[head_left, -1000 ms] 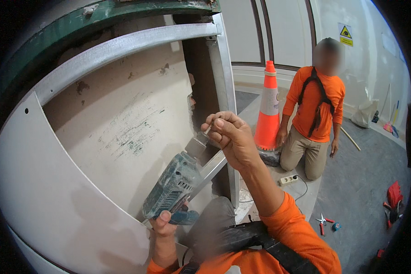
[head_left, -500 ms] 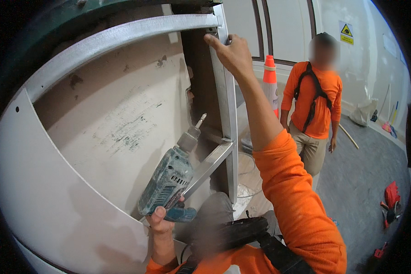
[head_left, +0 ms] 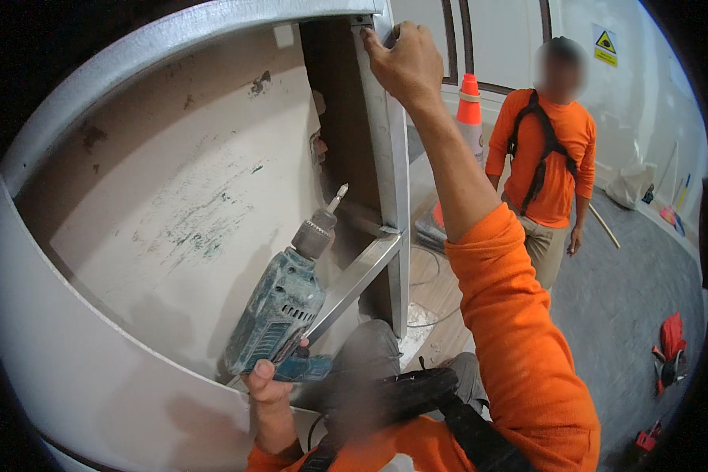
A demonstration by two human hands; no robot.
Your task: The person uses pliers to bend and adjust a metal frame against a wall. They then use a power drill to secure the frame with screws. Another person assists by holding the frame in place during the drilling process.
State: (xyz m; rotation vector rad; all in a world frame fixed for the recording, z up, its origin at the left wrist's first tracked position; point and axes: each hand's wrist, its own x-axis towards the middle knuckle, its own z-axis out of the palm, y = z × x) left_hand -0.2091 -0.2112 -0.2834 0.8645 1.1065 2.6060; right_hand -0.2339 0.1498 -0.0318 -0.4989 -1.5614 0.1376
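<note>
Dusty teal and grey, a power drill (head_left: 279, 303) is in my left hand (head_left: 267, 389), whose fingers wrap around it low in the picture. A driver bit (head_left: 338, 198) sticks out of its chuck, pointing up and to the right, apart from the metal. My right hand (head_left: 409, 67) is raised to the top of an upright metal stud (head_left: 397, 185). Its fingers close around the stud just below the corner with the curved top rail (head_left: 134, 59); whether a small part is also pinched there is hidden. Lower down, a metal crosspiece (head_left: 354, 283) meets the stud.
A white board (head_left: 94, 338) covers the frame's near left side; a scuffed wall (head_left: 204, 197) lies behind the opening. Beyond the stud are an orange cone (head_left: 470, 110) and a standing person in orange (head_left: 554, 149). Red and black items (head_left: 670, 354) lie on the grey floor, right.
My view has shifted, so the frame's top sits higher in the picture. The drill appears slightly lower and further left, still in my left hand. My right hand stays at the stud's top.
</note>
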